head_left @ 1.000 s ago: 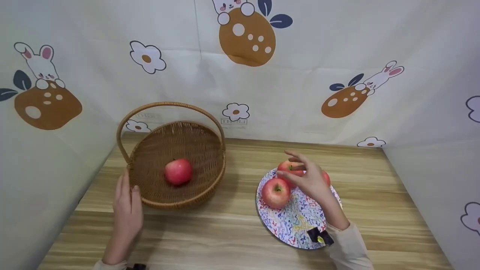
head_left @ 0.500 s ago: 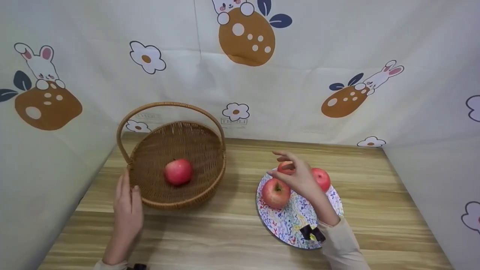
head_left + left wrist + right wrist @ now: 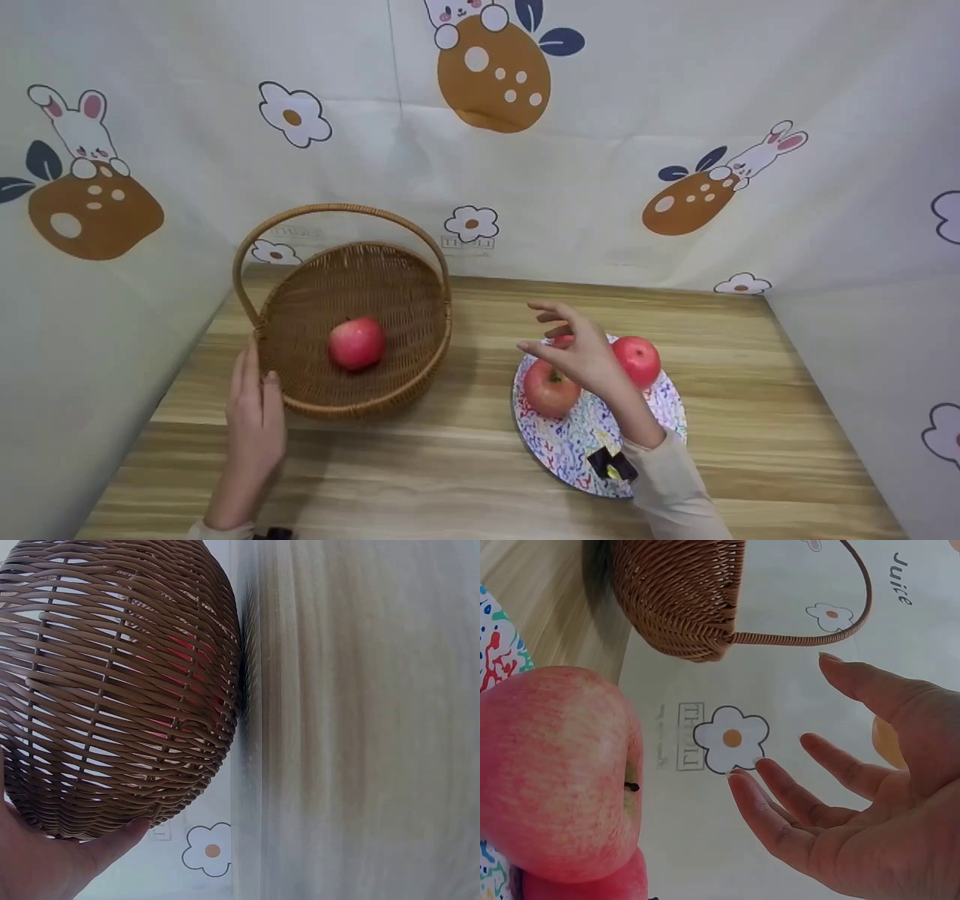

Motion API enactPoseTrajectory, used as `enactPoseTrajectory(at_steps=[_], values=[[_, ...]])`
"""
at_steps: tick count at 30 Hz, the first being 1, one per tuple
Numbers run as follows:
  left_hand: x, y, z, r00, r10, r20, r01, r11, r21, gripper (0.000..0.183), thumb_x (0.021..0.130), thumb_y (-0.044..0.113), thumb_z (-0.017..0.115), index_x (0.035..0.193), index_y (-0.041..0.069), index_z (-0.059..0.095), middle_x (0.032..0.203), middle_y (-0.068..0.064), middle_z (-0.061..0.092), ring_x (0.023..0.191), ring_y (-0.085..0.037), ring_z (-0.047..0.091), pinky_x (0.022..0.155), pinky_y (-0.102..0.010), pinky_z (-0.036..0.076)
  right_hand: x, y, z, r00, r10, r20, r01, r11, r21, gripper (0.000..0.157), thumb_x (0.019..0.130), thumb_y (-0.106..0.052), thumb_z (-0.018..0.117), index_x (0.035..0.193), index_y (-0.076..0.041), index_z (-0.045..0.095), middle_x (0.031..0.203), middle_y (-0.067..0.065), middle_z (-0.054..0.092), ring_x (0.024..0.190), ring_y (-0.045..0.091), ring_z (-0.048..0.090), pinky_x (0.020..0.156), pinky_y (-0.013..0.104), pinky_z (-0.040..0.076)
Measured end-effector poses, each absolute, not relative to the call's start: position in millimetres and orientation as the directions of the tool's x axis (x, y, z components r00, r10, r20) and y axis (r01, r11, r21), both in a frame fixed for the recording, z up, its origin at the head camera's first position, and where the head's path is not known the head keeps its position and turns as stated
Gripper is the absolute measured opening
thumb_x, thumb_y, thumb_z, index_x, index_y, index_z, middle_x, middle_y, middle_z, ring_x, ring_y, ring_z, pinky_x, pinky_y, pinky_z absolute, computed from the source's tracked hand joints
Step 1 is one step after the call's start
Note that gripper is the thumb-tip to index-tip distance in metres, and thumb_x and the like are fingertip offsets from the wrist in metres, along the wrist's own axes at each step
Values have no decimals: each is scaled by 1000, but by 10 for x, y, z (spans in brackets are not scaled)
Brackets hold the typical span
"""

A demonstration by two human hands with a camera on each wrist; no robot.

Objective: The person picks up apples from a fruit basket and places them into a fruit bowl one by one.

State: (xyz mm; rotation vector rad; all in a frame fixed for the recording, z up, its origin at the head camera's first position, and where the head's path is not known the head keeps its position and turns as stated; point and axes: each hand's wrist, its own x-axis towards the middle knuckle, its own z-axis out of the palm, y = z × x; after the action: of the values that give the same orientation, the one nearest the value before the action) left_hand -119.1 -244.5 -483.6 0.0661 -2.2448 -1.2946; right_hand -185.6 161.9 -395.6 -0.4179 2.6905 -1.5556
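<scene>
A brown wicker basket [image 3: 420,300] with an arched handle stands on the left of the table, one red apple [image 3: 358,344] inside it. My left hand [image 3: 255,420] rests against the basket's near left side with its fingers straight; in the left wrist view the thumb [image 3: 112,844] touches the weave. Over the round plate [image 3: 547,454] on the right, my right hand [image 3: 581,352] hovers with fingers loosely bent and nothing between them. On that plate lie a front apple [image 3: 551,390], a right apple [image 3: 637,361] and a back apple [image 3: 562,341], the last mostly covered by the hand.
The wood-grain table [image 3: 420,480] carries the basket and the plate, with a stretch of wood between them. A printed cloth [image 3: 360,165] with rabbits and flowers hangs behind and along both sides.
My right hand has moved left above the plate, uncovering the right apple and covering more of the back one. The left hand and basket have stayed in place.
</scene>
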Motion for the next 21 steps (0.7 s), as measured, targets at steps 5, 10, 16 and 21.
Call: enactPoseTrajectory(at_steps=[5,10,16,21], values=[[-1192,-2446,-4830,-851,-306,427,213,543,812,57,110,6,38,164,-7,24,168,-34,23,155,-53,22,128,-63,16,-1854,1552,-3923,-963,-233,133,-233,483,-844,55,90,-16,85,141,-6,65,134,21,67,114,39,68,89,51,62],[-1186,-2447,-4832,-849,-302,433,222,540,812,58,110,6,38,164,-7,24,168,-33,23,155,-52,22,128,-63,16,-1861,1475,-3904,-953,-260,152,-263,471,-842,55,90,-16,85,139,-4,66,131,22,68,111,39,68,91,51,62],[-1183,-2448,-4824,-861,-297,413,209,535,819,58,110,8,38,165,-6,22,169,-33,21,156,-52,20,128,-63,15,-1872,1381,-3879,-940,-294,173,-296,449,-843,54,90,-14,84,138,1,65,130,26,68,110,41,68,97,58,58],[-1179,-2453,-4822,-869,-293,398,198,532,823,59,111,9,37,166,-5,21,170,-32,19,157,-51,19,128,-64,14,-1868,1295,-3844,-938,-305,162,-290,443,-848,53,90,-14,84,138,0,65,129,25,68,110,40,67,98,58,57]])
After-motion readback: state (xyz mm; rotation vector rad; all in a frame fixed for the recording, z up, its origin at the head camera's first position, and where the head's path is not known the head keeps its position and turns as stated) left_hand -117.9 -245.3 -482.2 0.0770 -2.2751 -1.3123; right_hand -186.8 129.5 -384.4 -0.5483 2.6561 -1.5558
